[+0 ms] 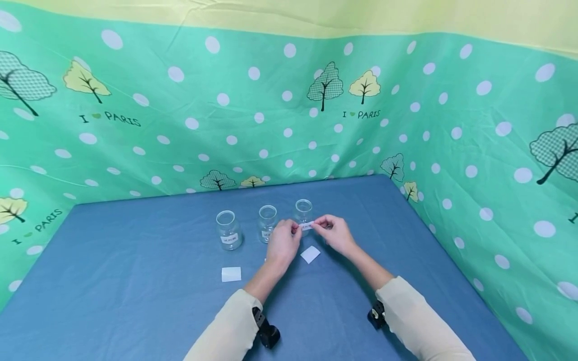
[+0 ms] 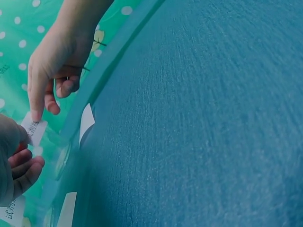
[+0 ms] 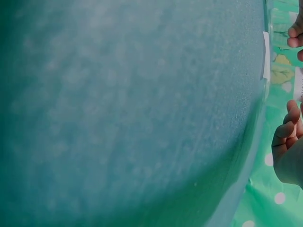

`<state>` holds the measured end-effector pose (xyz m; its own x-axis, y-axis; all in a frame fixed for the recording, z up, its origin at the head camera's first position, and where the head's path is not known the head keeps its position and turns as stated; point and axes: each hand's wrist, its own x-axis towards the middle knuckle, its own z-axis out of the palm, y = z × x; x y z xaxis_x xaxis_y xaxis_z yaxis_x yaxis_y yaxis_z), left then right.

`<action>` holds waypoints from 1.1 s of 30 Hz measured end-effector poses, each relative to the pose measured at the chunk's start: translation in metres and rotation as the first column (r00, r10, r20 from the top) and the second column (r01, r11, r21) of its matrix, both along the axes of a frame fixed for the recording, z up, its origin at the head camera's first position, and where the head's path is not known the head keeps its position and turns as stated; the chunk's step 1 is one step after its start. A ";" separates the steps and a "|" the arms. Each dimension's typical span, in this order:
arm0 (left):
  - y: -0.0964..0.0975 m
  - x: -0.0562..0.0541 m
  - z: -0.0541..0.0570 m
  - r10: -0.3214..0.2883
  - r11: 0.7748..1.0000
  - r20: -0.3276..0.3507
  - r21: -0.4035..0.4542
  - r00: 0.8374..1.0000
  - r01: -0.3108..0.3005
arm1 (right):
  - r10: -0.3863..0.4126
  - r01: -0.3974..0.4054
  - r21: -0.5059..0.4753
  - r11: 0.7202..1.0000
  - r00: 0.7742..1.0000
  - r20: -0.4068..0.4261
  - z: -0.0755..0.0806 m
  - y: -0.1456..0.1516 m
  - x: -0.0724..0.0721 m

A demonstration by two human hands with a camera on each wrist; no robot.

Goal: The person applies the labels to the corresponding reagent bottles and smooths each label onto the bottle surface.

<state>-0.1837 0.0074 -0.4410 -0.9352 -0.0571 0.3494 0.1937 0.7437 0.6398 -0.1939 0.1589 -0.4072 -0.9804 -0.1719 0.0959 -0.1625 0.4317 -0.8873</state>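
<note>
Three clear glass jars stand in a row: a left jar, a middle jar and a right jar. At the front of the right jar is a white label with dark writing. My left hand pinches the label's left end, and my right hand pinches its right end. The left wrist view shows the label between both hands, its writing facing out. White labels with writing are on the left jar and on the middle jar, which my left hand partly covers.
A white paper piece lies in front of the left jar, and another white paper lies before the right jar. The blue tablecloth meets a green dotted curtain behind and to the right.
</note>
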 end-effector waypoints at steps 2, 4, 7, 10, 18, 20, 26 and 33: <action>0.000 0.000 0.000 0.006 1.000 0.010 0.000 1.000 -0.006 | 0.001 -0.001 -0.008 1.000 1.000 0.002 -0.001 0.000 -0.001; 0.000 0.001 0.001 0.010 1.000 0.026 0.001 1.000 -0.010 | -0.004 0.005 -0.008 1.000 1.000 0.004 -0.001 -0.001 -0.001; 0.002 0.001 0.001 0.020 1.000 0.038 -0.005 0.999 -0.020 | -0.012 0.012 -0.009 1.000 1.000 0.000 -0.003 -0.001 -0.002; 0.003 0.000 0.001 0.030 1.000 0.034 -0.005 0.999 -0.030 | -0.022 0.022 -0.019 1.000 1.000 0.003 -0.012 0.001 -0.009; 0.005 0.001 0.000 0.055 0.998 0.049 0.000 0.997 -0.055 | -0.089 0.089 -0.007 0.996 0.996 0.015 -0.041 0.006 -0.027; 0.005 0.002 0.000 0.054 0.999 0.054 -0.007 0.997 -0.054 | -0.097 0.097 -0.009 0.995 0.995 0.015 -0.041 0.006 -0.027; 0.006 0.005 0.001 0.050 0.999 0.062 0.010 0.997 -0.050 | -0.079 0.079 -0.021 0.997 0.997 0.019 -0.041 0.006 -0.027; 0.006 0.004 0.003 0.066 0.996 0.098 0.052 0.993 -0.072 | -0.043 0.043 -0.006 0.999 0.998 0.034 -0.041 0.006 -0.026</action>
<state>-0.1797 0.0132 -0.4376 -0.9574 -0.1395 0.2529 0.0790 0.7158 0.6938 -0.2202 0.1651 -0.4478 -0.9897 -0.1287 0.0631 -0.1132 0.4316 -0.8949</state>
